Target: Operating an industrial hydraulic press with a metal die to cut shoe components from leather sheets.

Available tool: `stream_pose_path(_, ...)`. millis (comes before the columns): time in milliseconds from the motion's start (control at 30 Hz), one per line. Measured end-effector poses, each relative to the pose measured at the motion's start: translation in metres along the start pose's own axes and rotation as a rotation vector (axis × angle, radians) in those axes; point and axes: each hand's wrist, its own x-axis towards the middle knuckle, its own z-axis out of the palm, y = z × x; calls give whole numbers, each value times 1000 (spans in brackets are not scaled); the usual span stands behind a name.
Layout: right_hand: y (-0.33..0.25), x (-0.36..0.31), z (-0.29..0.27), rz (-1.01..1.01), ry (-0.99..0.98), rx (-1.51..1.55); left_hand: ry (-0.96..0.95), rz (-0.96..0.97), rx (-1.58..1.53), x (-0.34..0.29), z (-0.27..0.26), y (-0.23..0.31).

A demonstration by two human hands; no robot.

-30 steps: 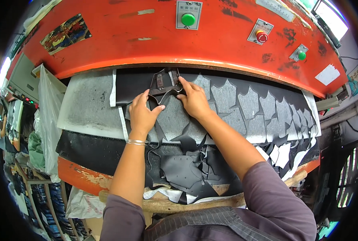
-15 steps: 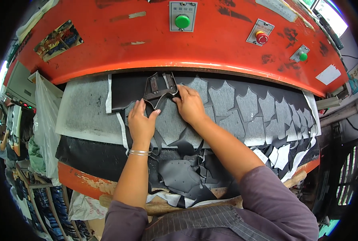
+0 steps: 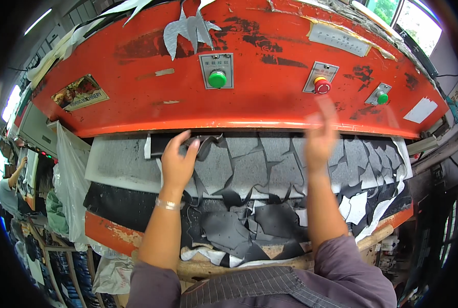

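My left hand (image 3: 178, 161) is at the left of the sheet, under the orange press beam (image 3: 270, 115). Its fingers are apart. Right beside the thumb is the dark metal cutting die (image 3: 204, 149), most of it hidden by the beam's lower edge; I cannot tell whether the hand touches it. My right hand (image 3: 321, 141) is raised in front of the beam, below the red button (image 3: 322, 85). Motion blurs it, but its fingers look stretched and nothing shows in them. Beneath both hands lies the black-and-grey sheet material (image 3: 247, 169), cut into repeated pointed shapes.
A green button (image 3: 217, 79) sits on the beam, with another green button (image 3: 382, 97) farther right. Dark cut pieces (image 3: 224, 228) and scraps lie along the near edge. A clear plastic bag (image 3: 70, 179) hangs at left. A person (image 3: 8, 190) stands far left.
My right hand has left the die and risen to the right. The die sits more under the beam. My view has tilted up, showing more of the beam. My left hand stays near the die.
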Motion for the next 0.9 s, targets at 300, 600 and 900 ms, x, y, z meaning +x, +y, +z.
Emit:
stream_pose_path(300, 92, 145, -114, 122, 412, -782, -115, 564, 240, 91, 35, 109)
stream_pose_path(600, 8, 67, -157, 410, 265, -152, -761, -207, 370, -92, -124, 50)
stream_pose_path(900, -112, -7, 51, 535, -320, 145, -478, -48, 504, -173, -158, 70)
